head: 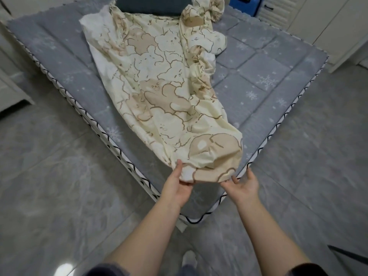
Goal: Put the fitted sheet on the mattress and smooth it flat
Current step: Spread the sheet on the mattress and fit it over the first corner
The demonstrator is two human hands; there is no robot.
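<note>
Grey tiled floor (pixel 59 156) surrounds the mattress (pixel 258 80); at its near corner, left hand (pixel 179 183) pinches the bunched fitted sheet (pixel 159 86), right hand (pixel 246 185) open beside.

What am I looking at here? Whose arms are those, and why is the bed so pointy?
Those arms belong to a person who wears a small camera on their head, so you see what they see when they look down. There is only this one picture, taken from up there. The wide lens bends things, and the person stands at a corner of the bed, so the corner points at you.

The grey quilted thing with snowflakes is the mattress. On it lies a bunched-up cream fitted sheet printed with cartoon bears. It covers only a strip down the middle so far. At the far end sits a dark pillow.

The left hand pinches the near edge of the sheet. The right hand is open, its fingers at the sheet's edge by the mattress corner.
</note>
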